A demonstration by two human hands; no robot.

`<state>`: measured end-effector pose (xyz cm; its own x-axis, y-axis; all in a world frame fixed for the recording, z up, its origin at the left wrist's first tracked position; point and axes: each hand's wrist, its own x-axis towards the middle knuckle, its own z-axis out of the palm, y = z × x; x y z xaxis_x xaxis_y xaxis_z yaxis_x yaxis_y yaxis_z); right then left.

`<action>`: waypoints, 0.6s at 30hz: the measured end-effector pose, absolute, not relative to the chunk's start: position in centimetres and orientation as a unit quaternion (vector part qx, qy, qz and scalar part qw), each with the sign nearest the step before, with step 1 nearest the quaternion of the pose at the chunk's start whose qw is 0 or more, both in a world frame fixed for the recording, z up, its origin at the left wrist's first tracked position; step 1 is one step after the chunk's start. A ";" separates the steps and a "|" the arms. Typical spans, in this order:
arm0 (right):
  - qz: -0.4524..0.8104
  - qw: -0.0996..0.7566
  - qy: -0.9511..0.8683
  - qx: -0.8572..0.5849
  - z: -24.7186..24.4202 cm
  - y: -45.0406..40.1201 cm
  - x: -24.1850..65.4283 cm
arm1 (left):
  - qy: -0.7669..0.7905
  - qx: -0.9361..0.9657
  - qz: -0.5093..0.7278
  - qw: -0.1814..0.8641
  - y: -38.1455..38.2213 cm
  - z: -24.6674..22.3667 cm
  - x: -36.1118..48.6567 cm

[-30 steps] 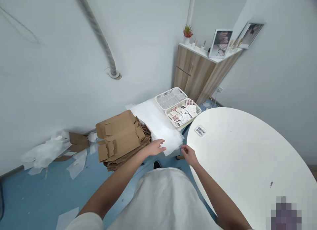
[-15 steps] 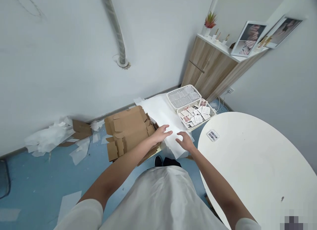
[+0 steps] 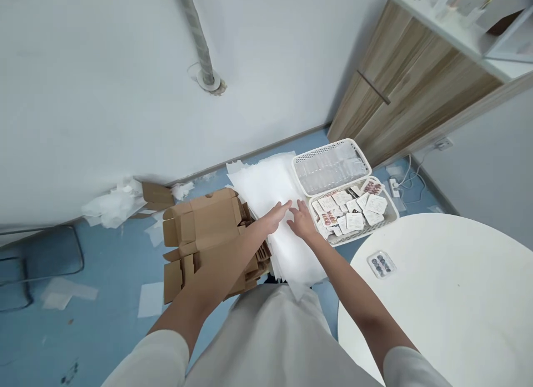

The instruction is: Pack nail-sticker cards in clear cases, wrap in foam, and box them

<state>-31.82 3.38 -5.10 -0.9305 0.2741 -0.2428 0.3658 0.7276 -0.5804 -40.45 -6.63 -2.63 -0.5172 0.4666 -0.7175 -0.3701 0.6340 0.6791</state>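
Note:
My left hand (image 3: 275,217) and my right hand (image 3: 301,220) are close together over a stack of thin white sheets (image 3: 266,179). Both have their fingers apart and hold nothing that I can see; whether they touch the top sheet is hard to tell. Left of the sheets lies a pile of flattened brown cardboard boxes (image 3: 214,223), partly covered by my left forearm. Just right of my right hand is a white basket of small printed cards (image 3: 353,215). Behind it stands another white basket (image 3: 296,164) filled with clear plastic pieces.
A round white table (image 3: 441,298) is on the right, with a small clear case (image 3: 381,264) of dark oval pieces near its edge. A wood-grain cabinet (image 3: 416,59) stands behind the baskets. Crumpled white wrapping (image 3: 112,206) and paper scraps lie on the blue floor at left, near a metal-framed chair (image 3: 50,254).
My view has shifted down and closer to the sheets and baskets. My hands have moved forward over the sheets and nearer each other, still with nothing seen in them.

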 end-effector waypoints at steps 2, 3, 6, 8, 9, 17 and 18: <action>-0.326 0.082 0.925 0.178 -5.8 3.8 -33.5 | 0.721 -0.049 0.403 0.561 -5.7 -3.8 -41.3; -0.321 0.088 0.925 0.185 -6.1 3.9 -34.2 | 0.697 -0.093 0.393 0.592 -5.4 -4.2 -41.6; -0.301 0.122 0.921 0.213 -6.7 3.9 -35.4 | 0.657 -0.172 0.384 0.626 -5.5 -5.2 -42.0; -0.297 0.141 0.918 0.221 -6.7 3.7 -35.6 | 0.657 -0.176 0.382 0.626 -5.9 -5.6 -42.0; -0.299 0.142 0.918 0.217 -6.6 3.5 -35.6 | 0.662 -0.171 0.381 0.622 -6.1 -5.7 -41.9; -0.404 0.092 0.877 0.242 -5.4 2.5 -34.4 | 0.742 -0.073 0.467 0.474 -6.5 -5.3 -40.7; -0.432 0.090 0.860 0.254 -5.4 2.4 -34.2 | 0.741 -0.068 0.479 0.465 -6.6 -5.2 -40.5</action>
